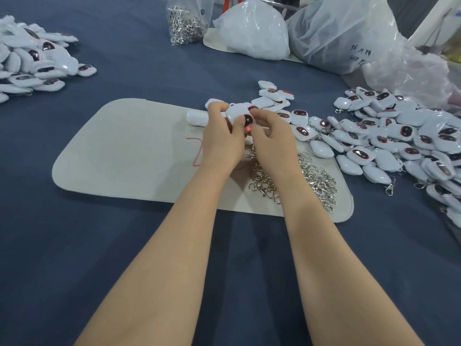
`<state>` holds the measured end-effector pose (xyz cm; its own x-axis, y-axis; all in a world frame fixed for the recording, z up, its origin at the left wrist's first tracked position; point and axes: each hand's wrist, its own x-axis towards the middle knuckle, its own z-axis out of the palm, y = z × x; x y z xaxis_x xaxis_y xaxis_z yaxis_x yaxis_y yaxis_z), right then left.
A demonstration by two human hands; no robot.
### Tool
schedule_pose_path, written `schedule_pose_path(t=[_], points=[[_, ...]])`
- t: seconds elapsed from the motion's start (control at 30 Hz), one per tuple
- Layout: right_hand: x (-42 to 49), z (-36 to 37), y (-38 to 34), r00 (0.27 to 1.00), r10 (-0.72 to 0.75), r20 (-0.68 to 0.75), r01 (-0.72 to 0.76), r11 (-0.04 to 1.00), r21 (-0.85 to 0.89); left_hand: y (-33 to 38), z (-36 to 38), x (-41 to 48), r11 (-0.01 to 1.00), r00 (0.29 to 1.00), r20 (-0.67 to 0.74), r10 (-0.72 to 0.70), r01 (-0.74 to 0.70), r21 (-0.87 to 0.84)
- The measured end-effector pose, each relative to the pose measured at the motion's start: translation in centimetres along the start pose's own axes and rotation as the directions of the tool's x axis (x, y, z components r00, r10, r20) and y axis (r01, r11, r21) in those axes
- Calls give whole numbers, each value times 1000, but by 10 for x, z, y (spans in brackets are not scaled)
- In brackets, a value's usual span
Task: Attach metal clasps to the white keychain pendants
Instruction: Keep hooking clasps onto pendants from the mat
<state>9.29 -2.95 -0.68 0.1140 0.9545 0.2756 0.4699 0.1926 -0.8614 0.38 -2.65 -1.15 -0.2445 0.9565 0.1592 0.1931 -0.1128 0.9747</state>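
A white keychain pendant (238,114) with a dark, red-rimmed face is held above the grey mat (129,151). My left hand (220,138) grips it from the left, thumb on its front. My right hand (270,136) pinches its right edge with curled fingers. Whether a clasp is between the fingers is hidden. A loose heap of metal clasps (296,179) lies on the mat under my right wrist. Several more white pendants (389,136) are piled to the right, some with clasps attached.
Another pile of pendants (37,61) lies far left on the blue cloth (124,245). A clear bag of clasps (185,23) and white plastic bags (254,31) stand at the back. A larger translucent bag (349,33) sits at the back right.
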Motion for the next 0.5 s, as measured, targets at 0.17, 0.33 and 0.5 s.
schedule_pose_path(t=[0.17, 0.33, 0.5], points=[[4, -5, 2, 993, 96, -68, -87, 989, 123, 2, 3, -5, 995, 991, 103, 91, -87, -46], [7, -9, 7, 993, 117, -17, -113, 984, 134, 0, 2, -1, 997, 981, 175, 82, -81, -14], [8, -5, 7, 998, 53, -33, -52, 998, 18, 1, 2, -1, 997, 976, 201, 81, -82, -6]])
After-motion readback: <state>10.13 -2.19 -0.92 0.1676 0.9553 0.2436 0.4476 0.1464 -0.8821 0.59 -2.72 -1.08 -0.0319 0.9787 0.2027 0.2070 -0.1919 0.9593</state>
